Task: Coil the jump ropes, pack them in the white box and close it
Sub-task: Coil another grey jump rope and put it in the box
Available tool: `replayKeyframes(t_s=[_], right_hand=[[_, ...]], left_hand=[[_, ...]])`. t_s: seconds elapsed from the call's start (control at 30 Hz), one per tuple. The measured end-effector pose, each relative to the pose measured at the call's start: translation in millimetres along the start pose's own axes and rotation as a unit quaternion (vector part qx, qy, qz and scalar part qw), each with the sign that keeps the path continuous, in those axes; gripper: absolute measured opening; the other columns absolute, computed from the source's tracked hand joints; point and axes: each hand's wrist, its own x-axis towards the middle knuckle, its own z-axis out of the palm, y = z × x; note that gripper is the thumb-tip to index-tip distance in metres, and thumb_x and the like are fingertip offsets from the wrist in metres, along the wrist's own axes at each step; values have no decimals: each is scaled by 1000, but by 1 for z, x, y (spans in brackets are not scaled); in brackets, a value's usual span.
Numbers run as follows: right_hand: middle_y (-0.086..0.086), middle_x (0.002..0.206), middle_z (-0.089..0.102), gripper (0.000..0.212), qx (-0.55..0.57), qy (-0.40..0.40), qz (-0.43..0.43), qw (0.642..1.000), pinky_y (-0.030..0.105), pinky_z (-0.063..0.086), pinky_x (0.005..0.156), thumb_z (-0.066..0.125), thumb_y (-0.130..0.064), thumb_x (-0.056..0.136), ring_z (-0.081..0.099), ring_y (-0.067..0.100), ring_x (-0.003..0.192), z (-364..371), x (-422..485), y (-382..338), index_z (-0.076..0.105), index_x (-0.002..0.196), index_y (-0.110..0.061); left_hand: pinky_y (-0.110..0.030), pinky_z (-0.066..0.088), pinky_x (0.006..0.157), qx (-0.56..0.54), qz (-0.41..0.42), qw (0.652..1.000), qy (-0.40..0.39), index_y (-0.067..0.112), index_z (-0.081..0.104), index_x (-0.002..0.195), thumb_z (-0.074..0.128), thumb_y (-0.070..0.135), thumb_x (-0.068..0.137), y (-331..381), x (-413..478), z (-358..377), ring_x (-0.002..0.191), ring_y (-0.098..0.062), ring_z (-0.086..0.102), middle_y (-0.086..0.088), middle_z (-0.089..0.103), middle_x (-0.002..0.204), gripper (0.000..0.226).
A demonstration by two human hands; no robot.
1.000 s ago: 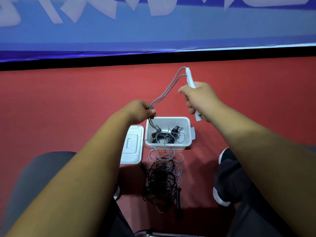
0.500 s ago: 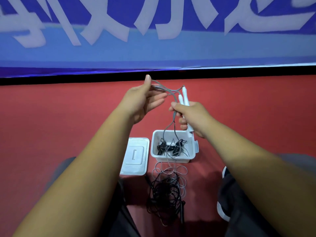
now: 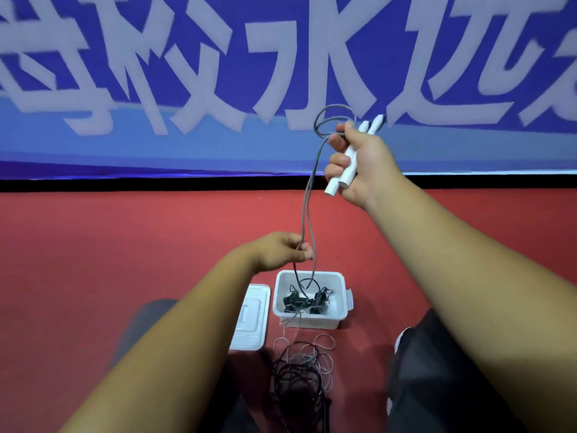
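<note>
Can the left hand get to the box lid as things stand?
Probably yes: the lid lies uncovered on the floor beside the white box, close to the left hand. But that hand pinches the grey rope, so it must let go first.

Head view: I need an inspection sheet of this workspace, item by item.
Surface: red floor.
Job's things: white box open, black rope inside. The lid lies flat on the floor to its left. The grey jump rope hangs from the white handles down to the box. A tangle of black and grey rope lies in front of the box.
Clutter: nothing seen.
Grippers: right hand grips both handles, held high; left hand pinches the grey cord above the box.
Cables: nothing seen besides the ropes.
Surroundings: blue banner behind; a shoe.
</note>
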Motion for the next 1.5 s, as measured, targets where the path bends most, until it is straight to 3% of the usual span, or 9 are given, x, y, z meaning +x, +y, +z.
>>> replayKeyframes(t_s=[0.1,0.17,0.23,0.37,0.5,0.7,0.9,1.2,1.5], right_hand=[[-4,75,66,18,32,4,-21,999,22,25,47,57,-33,110,30,8,48,6,-7,-21,62,99,-20],[-4,76,68,18,40,3,-25,999,22,25,48,56,-33,110,31,8,48,8,-11,-31,61,99,-21],[-3,79,70,17,54,-4,-15,998,21,25,48,55,-32,111,31,8,48,9,-17,-38,60,100,-20],[-2,82,72,18,91,-23,15,995,21,26,47,56,-27,111,33,8,47,18,-30,-47,61,96,-19],[-2,83,73,18,102,-34,26,994,21,29,44,56,-25,111,34,8,47,18,-40,-59,62,95,-17],[-1,87,73,17,89,-27,29,995,21,29,48,57,-25,110,34,8,49,-4,-42,-70,63,96,-17],[0,85,72,18,17,58,24,998,22,31,47,53,-25,110,38,8,47,-35,-32,-70,61,96,-19],[-3,63,67,14,-104,173,76,976,19,32,48,51,-19,107,39,9,41,-77,-7,-38,61,97,-20],[-4,63,70,17,-162,154,103,969,16,36,45,51,-26,109,42,7,41,-87,15,3,60,95,-21]], left_hand=[[-17,51,78,-29,-13,999,1,16,64,93,63,12,103,14,-1,-6,99,-22,67,-9,74,112,11],[-32,54,97,-78,-17,996,33,17,64,96,74,23,90,24,2,-10,114,-29,70,-10,75,118,13],[-49,50,109,-107,-23,993,52,17,60,124,84,30,80,35,4,-7,114,-25,72,-4,70,129,52],[-37,50,83,-116,2,993,9,38,18,161,84,30,88,51,3,35,93,-16,70,9,70,129,99],[-34,49,90,-82,17,996,6,42,41,155,87,43,81,45,8,86,87,-8,60,6,62,93,87],[-22,43,57,-69,-4,994,84,17,72,118,65,30,103,43,23,97,60,-4,53,-1,65,87,21],[-30,57,62,-161,-48,982,88,7,61,86,54,32,109,62,21,55,59,-17,57,-11,63,76,35],[-39,66,73,-174,84,944,268,8,52,98,59,36,106,160,32,-65,70,-26,74,-21,68,86,30],[-38,57,74,-2,35,956,291,18,53,75,86,34,76,113,36,-106,67,-26,61,-5,54,70,37]])
